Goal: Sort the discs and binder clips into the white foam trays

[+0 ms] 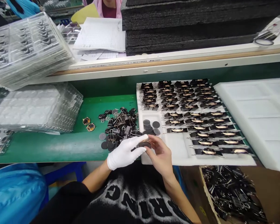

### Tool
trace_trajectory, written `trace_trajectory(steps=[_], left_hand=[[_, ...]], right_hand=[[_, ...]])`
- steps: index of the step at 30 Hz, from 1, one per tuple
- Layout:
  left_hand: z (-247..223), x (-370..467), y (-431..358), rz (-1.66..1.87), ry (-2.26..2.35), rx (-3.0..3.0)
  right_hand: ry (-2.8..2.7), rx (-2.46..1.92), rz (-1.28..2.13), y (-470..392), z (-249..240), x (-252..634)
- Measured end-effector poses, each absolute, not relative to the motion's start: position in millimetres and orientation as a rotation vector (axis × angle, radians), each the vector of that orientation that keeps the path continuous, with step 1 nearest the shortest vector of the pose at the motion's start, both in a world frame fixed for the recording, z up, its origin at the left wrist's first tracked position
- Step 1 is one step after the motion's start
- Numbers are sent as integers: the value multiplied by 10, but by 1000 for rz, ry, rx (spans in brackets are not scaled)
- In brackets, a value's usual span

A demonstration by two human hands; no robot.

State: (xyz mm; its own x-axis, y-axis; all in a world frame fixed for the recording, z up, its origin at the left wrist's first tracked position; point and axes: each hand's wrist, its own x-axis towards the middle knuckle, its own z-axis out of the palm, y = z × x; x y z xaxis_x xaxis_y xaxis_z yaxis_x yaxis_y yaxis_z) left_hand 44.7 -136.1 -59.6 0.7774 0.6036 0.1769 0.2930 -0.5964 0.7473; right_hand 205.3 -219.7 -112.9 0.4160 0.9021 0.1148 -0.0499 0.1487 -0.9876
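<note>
My left hand (126, 151), in a white glove, and my bare right hand (160, 154) meet at the table's front edge. Between their fingertips is a dark round disc (144, 144), gripped from both sides. Just beyond them a heap of black binder clips (122, 124) lies on the green table, with a few grey and black discs (104, 145) at its near left. More dark discs (147, 125) sit in the left part of a white tray (179, 149). Rows of binder clips clamped on thin round pieces (197, 121) fill much of that tray.
Two round gold-rimmed parts (91, 127) lie left of the heap. Stacked clear plastic trays (37, 109) stand farther left. Another white tray (259, 115) is at right, and a box of binder clips (233, 193) below it. Black foam sheets (189, 34) rest on the shelf.
</note>
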Motion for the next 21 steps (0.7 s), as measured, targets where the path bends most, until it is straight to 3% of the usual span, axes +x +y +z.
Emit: trace_trajectory(steps=[5, 9, 12, 15, 17, 21], left_hand=[[-585, 342, -1301, 506, 645, 2661], [-355, 211, -921, 557, 1043, 2892], [-252, 107, -580, 331, 1289, 3033], [-264, 4, -347, 120, 1107, 3166], [-296, -45, -304, 293, 1029, 3205], [-359, 7, -573, 1141, 1120, 2959]], right_hand=[[-964, -1081, 1022, -2258, -1137, 2109], [-900, -1050, 1098, -2267, -1116, 2136], [-848, -1043, 1122, -2274, -1128, 2155], [-812, -1051, 1116, -2288, -1135, 2171], [-794, -1034, 1135, -2296, -1114, 2169], [-802, -942, 1218, -2270, -1032, 2103]])
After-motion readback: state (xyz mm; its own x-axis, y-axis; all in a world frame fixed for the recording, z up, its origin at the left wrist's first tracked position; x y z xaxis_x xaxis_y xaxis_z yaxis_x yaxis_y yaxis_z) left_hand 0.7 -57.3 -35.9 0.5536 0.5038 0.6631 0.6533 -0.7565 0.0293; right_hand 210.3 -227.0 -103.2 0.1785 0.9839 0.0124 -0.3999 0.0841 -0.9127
